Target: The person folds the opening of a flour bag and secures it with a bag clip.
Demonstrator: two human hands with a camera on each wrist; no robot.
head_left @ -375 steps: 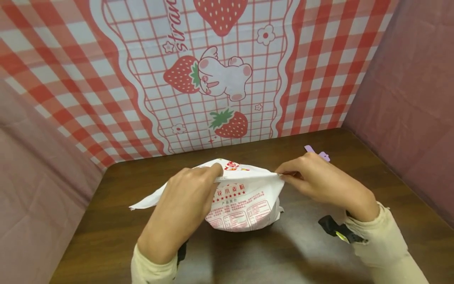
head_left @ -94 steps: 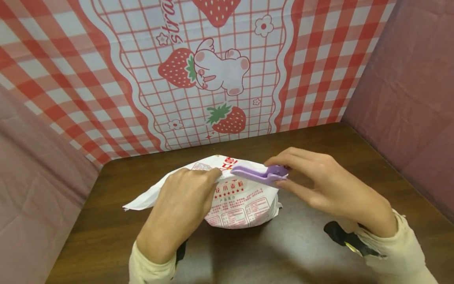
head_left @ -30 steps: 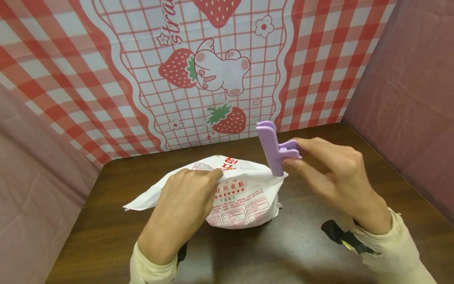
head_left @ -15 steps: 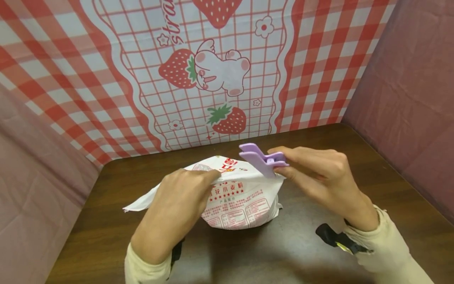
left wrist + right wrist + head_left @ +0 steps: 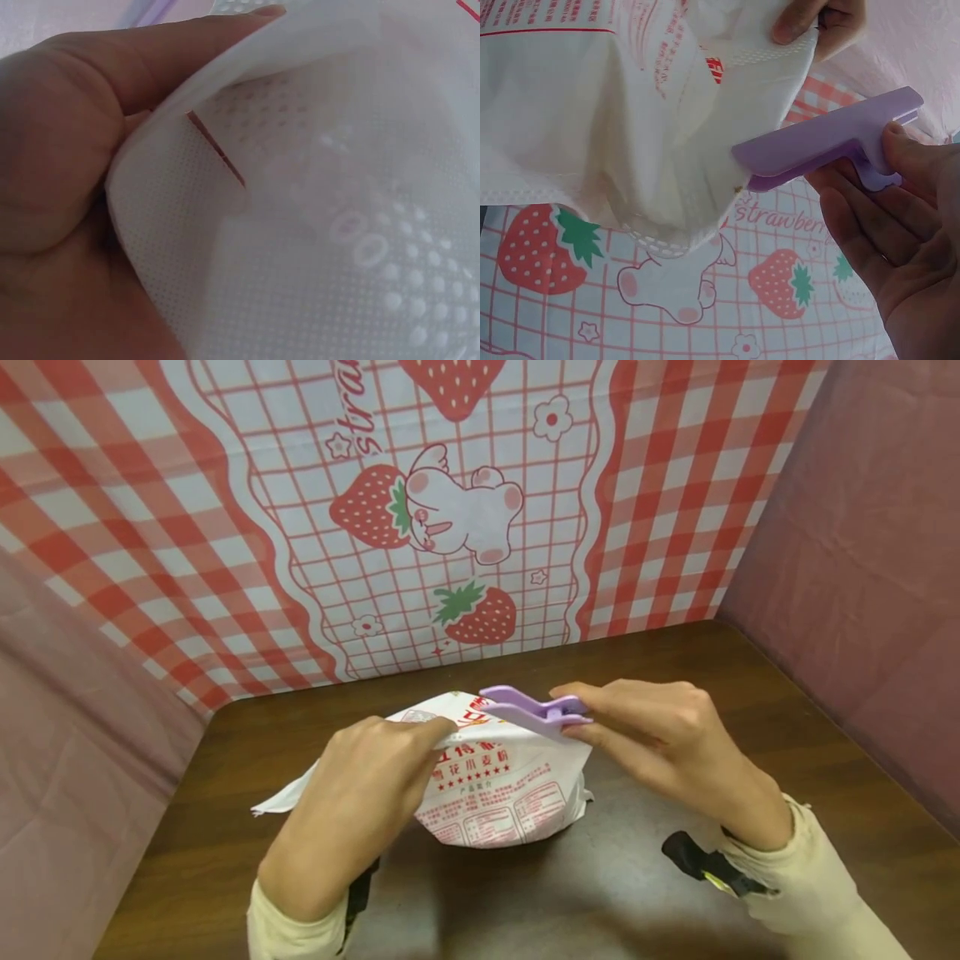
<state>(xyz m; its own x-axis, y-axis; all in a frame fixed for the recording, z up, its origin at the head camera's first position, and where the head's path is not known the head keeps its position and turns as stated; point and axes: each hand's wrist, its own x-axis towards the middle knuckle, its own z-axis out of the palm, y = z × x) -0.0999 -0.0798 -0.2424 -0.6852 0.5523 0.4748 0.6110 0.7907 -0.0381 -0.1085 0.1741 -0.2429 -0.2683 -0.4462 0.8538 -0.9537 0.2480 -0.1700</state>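
Note:
A white paper-like bag (image 5: 498, 802) with red printed characters stands on the table, its top edge folded over. My left hand (image 5: 356, 810) grips that edge, thumb on the near side; in the left wrist view the white sheet (image 5: 300, 225) curves away from the hand. At the bag's right top corner is a purple bag clip (image 5: 536, 714). My right hand (image 5: 667, 747) pinches its lever between thumb and fingers. The clip's jaws point left and lie apart, overlapping the top edge. In the right wrist view the clip's tip (image 5: 754, 161) is right at the bag's edge.
The dark wooden table (image 5: 525, 910) runs back to a red-and-white checked cloth (image 5: 442, 527) with strawberries. Pink cloth (image 5: 847, 568) hangs at both sides. A loose corner of the bag (image 5: 288, 797) sticks out to the left behind the left hand.
Earlier the clip lay at the back right while my right hand pinched the bag's corner. A second ago the clip stood upright; now it is tilted left along the top edge. The left hand kept its grip.

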